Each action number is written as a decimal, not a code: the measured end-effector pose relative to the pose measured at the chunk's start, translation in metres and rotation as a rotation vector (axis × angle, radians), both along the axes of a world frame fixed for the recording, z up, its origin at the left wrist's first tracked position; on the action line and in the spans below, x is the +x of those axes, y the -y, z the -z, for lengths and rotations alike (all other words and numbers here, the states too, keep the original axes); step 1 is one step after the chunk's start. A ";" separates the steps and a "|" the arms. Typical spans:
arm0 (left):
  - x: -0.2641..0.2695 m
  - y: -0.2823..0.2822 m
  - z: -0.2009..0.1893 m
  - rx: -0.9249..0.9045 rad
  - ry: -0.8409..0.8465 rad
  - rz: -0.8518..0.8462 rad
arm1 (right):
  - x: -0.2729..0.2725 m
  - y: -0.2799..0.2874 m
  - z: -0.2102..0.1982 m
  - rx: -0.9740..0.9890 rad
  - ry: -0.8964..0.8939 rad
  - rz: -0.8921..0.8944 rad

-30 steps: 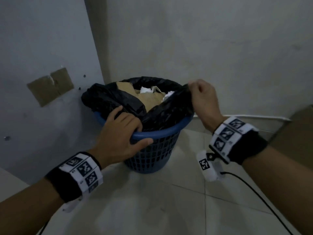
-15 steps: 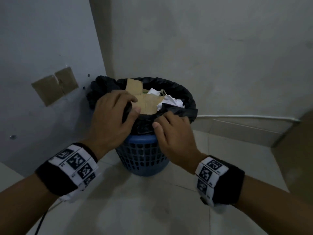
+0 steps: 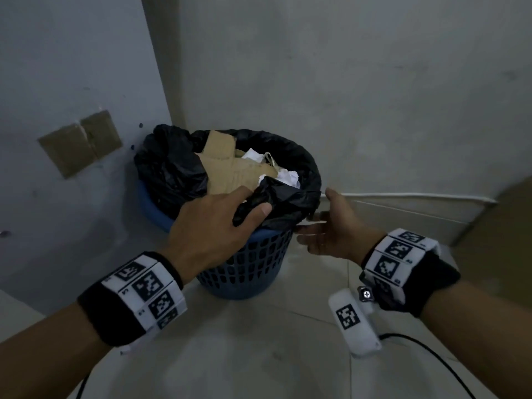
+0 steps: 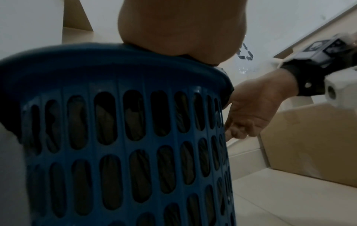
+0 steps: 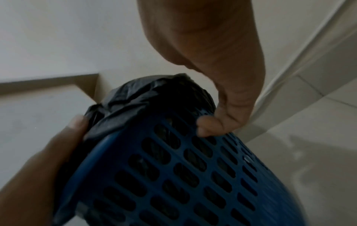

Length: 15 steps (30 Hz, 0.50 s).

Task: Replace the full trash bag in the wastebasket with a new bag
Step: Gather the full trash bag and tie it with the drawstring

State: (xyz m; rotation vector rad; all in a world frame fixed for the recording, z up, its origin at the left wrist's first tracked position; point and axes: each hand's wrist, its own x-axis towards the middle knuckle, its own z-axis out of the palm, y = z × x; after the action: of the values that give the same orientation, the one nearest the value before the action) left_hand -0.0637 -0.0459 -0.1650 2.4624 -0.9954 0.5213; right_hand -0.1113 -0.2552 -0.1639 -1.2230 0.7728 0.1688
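A blue slotted wastebasket (image 3: 244, 266) stands in a wall corner. It is lined with a full black trash bag (image 3: 169, 171) that holds cardboard (image 3: 230, 174) and crumpled paper (image 3: 288, 177). My left hand (image 3: 254, 201) lies over the front rim and pinches a gathered fold of the bag between thumb and fingers. The left thumb (image 5: 75, 123) presses on that fold in the right wrist view. My right hand (image 3: 322, 223) is at the basket's right side with its thumb up. Its loosely curled fingers (image 5: 208, 125) touch the wall just under the bag's edge (image 5: 154, 94). They hold nothing.
Walls close in behind and left of the basket. A brown cardboard box (image 3: 503, 226) stands at the right. A white cable (image 3: 403, 195) runs along the baseboard. Brown tape patches (image 3: 80, 142) mark the left wall. Pale tiled floor (image 3: 259, 355) lies in front.
My right hand has left the front rim and swung round to the basket's right side. My left hand has shifted right along the rim and now holds the bag's front fold.
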 end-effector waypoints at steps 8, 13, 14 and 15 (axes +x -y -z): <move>0.015 -0.023 0.000 -0.003 0.070 0.022 | 0.014 -0.005 0.005 -0.149 0.219 0.074; 0.025 -0.025 0.002 -0.031 0.121 0.061 | 0.023 -0.001 -0.023 -0.600 0.541 0.308; 0.027 -0.027 0.003 -0.045 0.127 0.072 | 0.027 -0.002 -0.026 -0.669 0.594 0.318; 0.029 -0.030 0.004 -0.062 0.124 0.082 | 0.031 -0.005 -0.025 -0.740 0.632 0.318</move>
State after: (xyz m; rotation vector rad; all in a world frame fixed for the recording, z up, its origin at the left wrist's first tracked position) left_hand -0.0344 -0.0160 -0.1694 2.3480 -1.1069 0.6734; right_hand -0.0799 -0.2505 -0.1385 -1.6918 0.4567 -0.7987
